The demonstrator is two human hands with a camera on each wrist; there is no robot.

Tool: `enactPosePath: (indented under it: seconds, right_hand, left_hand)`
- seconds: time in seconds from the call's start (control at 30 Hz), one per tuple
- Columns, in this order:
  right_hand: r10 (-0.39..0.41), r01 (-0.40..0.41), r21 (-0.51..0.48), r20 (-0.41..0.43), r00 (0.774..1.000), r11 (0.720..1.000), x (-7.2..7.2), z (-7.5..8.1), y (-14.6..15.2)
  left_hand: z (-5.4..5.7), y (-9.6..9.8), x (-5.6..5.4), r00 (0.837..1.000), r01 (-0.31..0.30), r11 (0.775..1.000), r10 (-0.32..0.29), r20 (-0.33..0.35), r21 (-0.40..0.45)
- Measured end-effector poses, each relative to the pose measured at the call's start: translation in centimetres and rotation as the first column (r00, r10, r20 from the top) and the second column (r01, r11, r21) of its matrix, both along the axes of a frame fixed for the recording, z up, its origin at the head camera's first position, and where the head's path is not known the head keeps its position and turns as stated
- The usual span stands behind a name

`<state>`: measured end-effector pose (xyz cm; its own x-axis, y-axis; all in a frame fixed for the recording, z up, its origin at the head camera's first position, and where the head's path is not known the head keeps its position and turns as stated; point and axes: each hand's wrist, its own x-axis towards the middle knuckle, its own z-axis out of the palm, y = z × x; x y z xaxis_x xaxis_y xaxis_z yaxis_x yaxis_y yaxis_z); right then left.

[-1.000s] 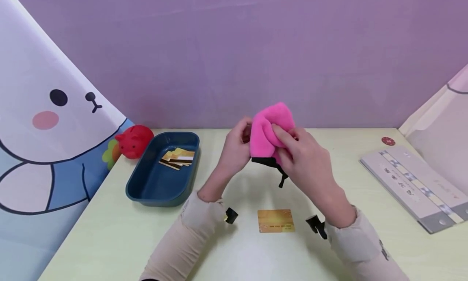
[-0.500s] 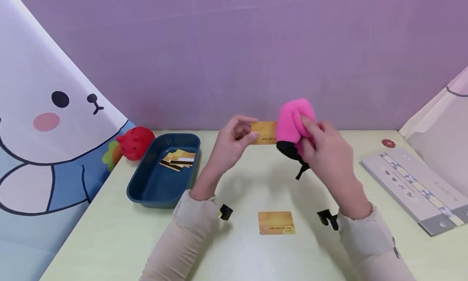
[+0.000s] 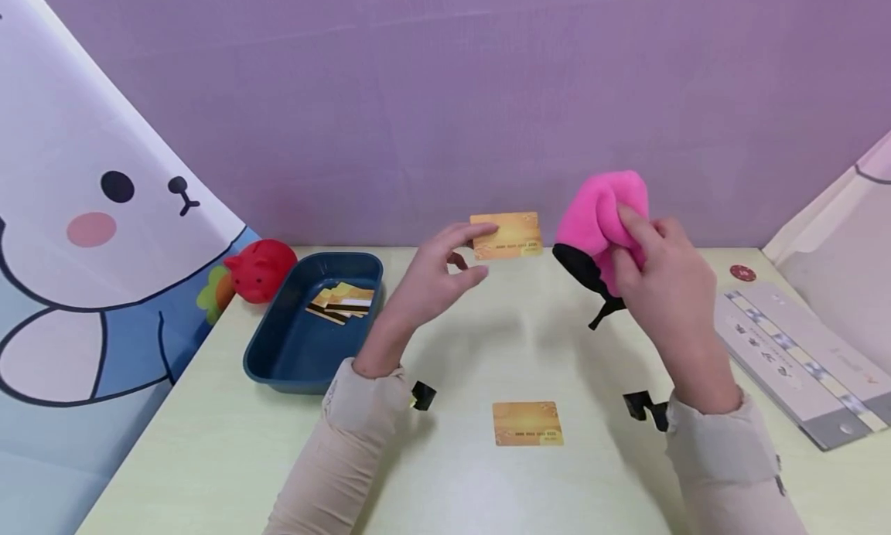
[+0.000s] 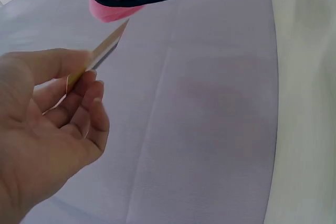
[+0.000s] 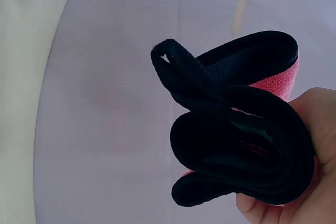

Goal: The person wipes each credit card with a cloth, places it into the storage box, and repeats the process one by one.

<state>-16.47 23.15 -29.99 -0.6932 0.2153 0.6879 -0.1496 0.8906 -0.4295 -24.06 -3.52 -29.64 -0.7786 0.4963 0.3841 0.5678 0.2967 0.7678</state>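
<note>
My left hand (image 3: 431, 276) pinches a gold card (image 3: 517, 236) by its left edge above the table, index finger in front and thumb held away from it. In the left wrist view the card (image 4: 107, 45) shows nearly edge-on. To the right, my right hand (image 3: 668, 303) grips a folded pink fleece cloth (image 3: 599, 214) with black edging and a small black loop hanging down. The right wrist view shows the cloth's black edging (image 5: 241, 187) in several folds. A gap separates card and cloth. Another gold card (image 3: 527, 424) lies flat on the table between my forearms.
On the left stands a dark blue tray (image 3: 288, 361) with several gold cards (image 3: 348, 298) in it. A red piggy bank (image 3: 261, 270) sits behind its left side. At right are a grey book or folder (image 3: 780, 338) and a red poker chip (image 3: 742, 273).
The cloth has come off the card, which it hid at first, and moved right with my right hand. My left hand has shifted slightly left, still holding the card, now fully exposed.
</note>
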Motion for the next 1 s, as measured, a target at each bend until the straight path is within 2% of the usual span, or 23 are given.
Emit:
enactPosePath:
  seconds: [0.07,0.2,0.33,0.43,0.53,0.67,0.8,1.0]
  right_hand:
    - [0.0,0.0,0.0,-0.009,1.0,1.0,0.2,0.1,-0.1]
    - [0.003,-0.003,-0.004,-0.023,1.0,1.0,0.5,0.3,-0.2]
    - [0.009,-0.01,-0.005,-0.027,1.0,1.0,0.5,0.4,-0.1]
    - [0.012,-0.012,-0.006,-0.024,1.0,1.0,0.5,0.4,-0.1]
    - [0.014,-0.014,-0.005,-0.018,1.0,1.0,0.5,0.4,-0.1]
    - [0.017,-0.017,-0.004,-0.009,1.0,1.0,0.5,0.4,0.0]
    - [0.019,-0.019,-0.006,0.002,1.0,1.0,0.5,0.5,-0.1]
    - [0.021,-0.021,-0.008,-0.005,1.0,1.0,0.5,0.5,-0.2]
  left_hand:
    - [0.0,0.0,0.0,1.0,0.0,1.0,-0.001,-0.022,-0.019]
    - [-0.2,0.0,0.0,0.997,-0.061,0.998,0.06,-0.039,-0.007]
    - [-0.4,-0.2,-0.1,0.993,-0.111,0.993,0.109,0.044,0.034]
    - [-0.5,-0.3,-0.2,0.982,-0.163,0.984,0.155,0.108,0.073]
    - [-0.7,-0.3,-0.5,0.971,-0.223,0.971,0.213,0.114,0.085]
    - [-1.0,-0.5,-0.9,0.96,-0.269,0.959,0.26,0.106,0.09]
    - [-1.2,-0.6,-1.2,0.955,-0.279,0.957,0.268,0.123,0.078]
    - [-1.2,-0.7,-1.3,0.955,-0.262,0.963,0.25,0.159,0.057]
